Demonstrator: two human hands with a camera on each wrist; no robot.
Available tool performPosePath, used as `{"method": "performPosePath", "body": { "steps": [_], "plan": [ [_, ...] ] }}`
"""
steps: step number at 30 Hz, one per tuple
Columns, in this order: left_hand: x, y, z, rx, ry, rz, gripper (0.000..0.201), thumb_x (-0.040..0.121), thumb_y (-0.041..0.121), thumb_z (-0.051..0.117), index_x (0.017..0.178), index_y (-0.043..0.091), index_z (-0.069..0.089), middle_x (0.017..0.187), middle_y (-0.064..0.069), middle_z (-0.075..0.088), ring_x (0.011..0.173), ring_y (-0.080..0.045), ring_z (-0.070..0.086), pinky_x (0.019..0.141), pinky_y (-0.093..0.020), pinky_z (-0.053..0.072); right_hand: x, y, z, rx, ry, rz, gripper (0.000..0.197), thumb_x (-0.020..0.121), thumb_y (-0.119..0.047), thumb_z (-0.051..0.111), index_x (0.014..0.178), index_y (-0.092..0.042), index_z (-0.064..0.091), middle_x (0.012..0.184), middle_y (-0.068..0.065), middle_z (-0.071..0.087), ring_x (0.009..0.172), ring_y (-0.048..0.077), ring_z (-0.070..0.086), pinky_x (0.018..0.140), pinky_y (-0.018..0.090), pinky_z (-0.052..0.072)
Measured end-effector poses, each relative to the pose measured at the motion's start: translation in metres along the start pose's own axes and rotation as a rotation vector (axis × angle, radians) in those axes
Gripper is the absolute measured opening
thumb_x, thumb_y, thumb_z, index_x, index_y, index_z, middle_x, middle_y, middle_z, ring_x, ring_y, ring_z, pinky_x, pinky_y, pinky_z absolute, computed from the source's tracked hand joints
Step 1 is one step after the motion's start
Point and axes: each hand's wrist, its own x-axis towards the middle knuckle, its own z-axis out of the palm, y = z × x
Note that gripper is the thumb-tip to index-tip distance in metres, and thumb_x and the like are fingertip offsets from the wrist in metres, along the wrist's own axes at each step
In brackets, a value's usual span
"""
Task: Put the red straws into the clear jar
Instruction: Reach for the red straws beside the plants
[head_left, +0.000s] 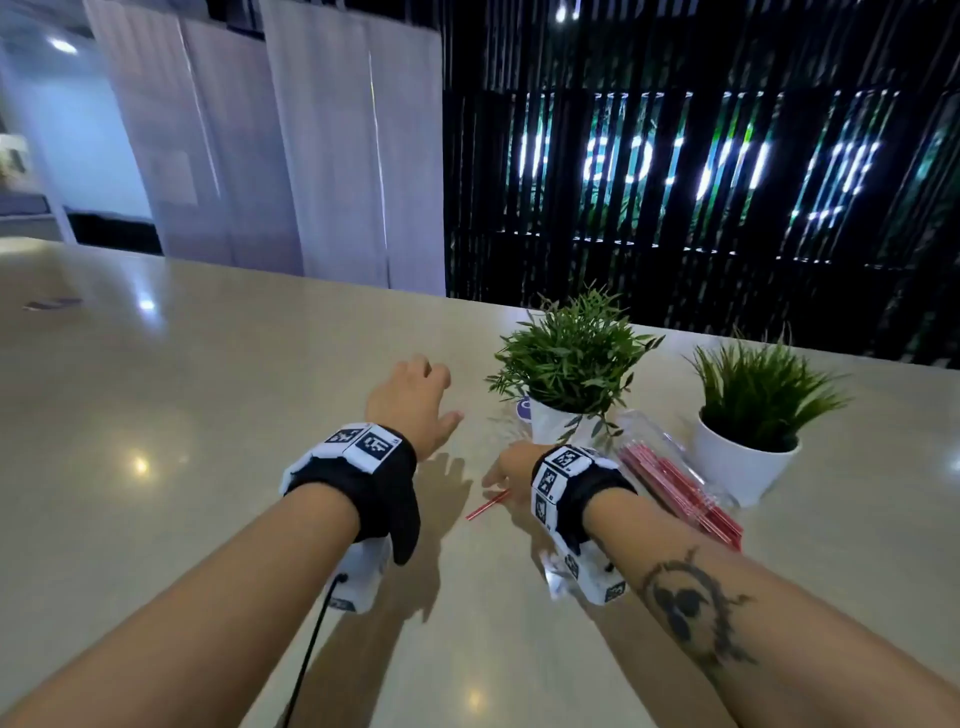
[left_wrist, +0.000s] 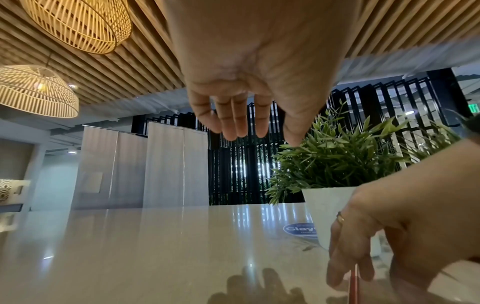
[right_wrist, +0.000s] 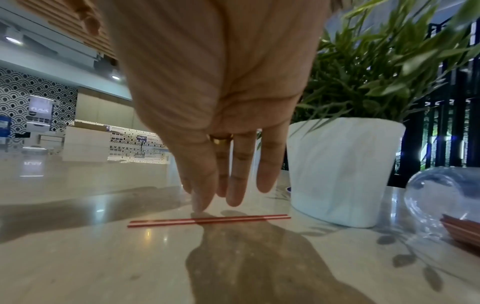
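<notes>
Two thin red straws (right_wrist: 207, 220) lie side by side on the beige table (right_wrist: 78, 257); the head view shows only their left end (head_left: 485, 505). My right hand (right_wrist: 228, 197) points straight fingers down at them, one fingertip (right_wrist: 198, 207) touching the table just behind the straws. A clear jar (head_left: 657, 441) lies on its side to the right, with a bundle of red straws (head_left: 685, 496) in it and sticking out of its mouth. My left hand (head_left: 431, 389) hovers above the table to the left, fingers relaxed, holding nothing.
Two green plants in white pots stand close by: one (head_left: 550, 423) just beyond my right hand, the other (head_left: 743, 465) behind the jar. A blue round sticker (left_wrist: 298, 229) sits on the table by the first pot. The table's far edge (head_left: 363, 283) runs behind.
</notes>
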Motion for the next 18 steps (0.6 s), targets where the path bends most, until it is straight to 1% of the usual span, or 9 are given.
{"method": "performPosePath", "body": {
  "steps": [2,4,6,10,12,13,15,17,18],
  "plan": [
    [0.000,0.000,0.003,0.058,-0.005,0.006,0.042,0.087,0.037,0.050,0.120,0.012,0.045,0.127,-0.012,0.045,0.116,-0.030,0.043,0.086,-0.042,0.043,0.003,-0.001,0.001,-0.017,0.006,-0.004,0.045,0.086,-0.007,0.055,0.130,-0.012,0.052,0.132,0.016,0.057,0.112,0.033,0.057,0.093,0.035,0.045],
    [-0.002,-0.001,0.010,0.087,-0.027,0.017,0.042,0.087,0.037,0.048,0.121,0.012,0.045,0.127,-0.012,0.045,0.117,-0.029,0.043,0.085,-0.041,0.042,0.005,-0.005,0.003,-0.047,0.026,-0.019,0.034,0.083,-0.009,0.057,0.117,-0.013,0.062,0.121,0.014,0.064,0.100,0.032,0.061,0.087,0.036,0.049],
    [-0.005,-0.003,0.019,0.070,-0.064,0.000,0.041,0.088,0.037,0.047,0.121,0.013,0.045,0.126,-0.011,0.047,0.115,-0.028,0.045,0.083,-0.039,0.042,0.007,-0.006,0.006,-0.067,0.040,-0.024,0.032,0.081,-0.007,0.058,0.111,-0.014,0.066,0.117,0.013,0.066,0.100,0.033,0.062,0.088,0.036,0.051],
    [-0.010,-0.008,0.026,0.045,-0.062,-0.032,0.039,0.089,0.037,0.045,0.120,0.013,0.046,0.124,-0.009,0.050,0.113,-0.027,0.048,0.082,-0.039,0.044,0.011,-0.003,0.013,-0.040,0.081,-0.005,0.035,0.078,-0.001,0.057,0.111,-0.011,0.064,0.118,0.014,0.064,0.103,0.034,0.061,0.087,0.034,0.050],
    [-0.010,-0.012,0.027,0.030,-0.050,-0.043,0.038,0.089,0.037,0.045,0.119,0.013,0.046,0.123,-0.009,0.051,0.112,-0.027,0.049,0.081,-0.040,0.045,0.013,-0.004,0.014,-0.024,0.077,0.003,0.033,0.075,0.002,0.056,0.105,-0.009,0.064,0.113,0.014,0.064,0.097,0.034,0.062,0.080,0.032,0.048],
    [-0.010,-0.013,0.027,0.027,-0.048,-0.051,0.037,0.089,0.036,0.045,0.118,0.013,0.046,0.123,-0.009,0.051,0.111,-0.027,0.049,0.081,-0.039,0.045,0.013,-0.004,0.013,-0.020,0.066,0.006,0.029,0.074,0.004,0.056,0.099,-0.007,0.064,0.107,0.014,0.065,0.089,0.033,0.060,0.075,0.030,0.046],
    [-0.009,-0.016,0.028,0.018,-0.038,-0.056,0.037,0.089,0.036,0.045,0.118,0.013,0.047,0.122,-0.008,0.051,0.110,-0.027,0.050,0.079,-0.038,0.044,0.013,-0.003,0.012,0.019,0.049,0.022,0.018,0.073,0.006,0.052,0.082,-0.008,0.060,0.090,0.014,0.060,0.075,0.028,0.051,0.065,0.026,0.041],
    [-0.009,-0.018,0.028,-0.002,-0.024,-0.057,0.036,0.089,0.036,0.046,0.117,0.013,0.048,0.121,-0.008,0.052,0.109,-0.027,0.050,0.078,-0.038,0.045,0.014,0.000,0.012,0.074,0.050,0.031,0.017,0.075,0.007,0.050,0.076,-0.009,0.057,0.081,0.011,0.057,0.072,0.027,0.049,0.054,0.023,0.039],
    [-0.009,-0.019,0.028,-0.009,-0.016,-0.059,0.036,0.089,0.036,0.046,0.117,0.014,0.048,0.121,-0.008,0.052,0.109,-0.027,0.051,0.079,-0.038,0.045,0.013,0.001,0.013,0.091,0.056,0.026,0.015,0.076,0.005,0.051,0.077,-0.006,0.060,0.081,0.012,0.058,0.074,0.029,0.053,0.054,0.025,0.041]
  ]
}}
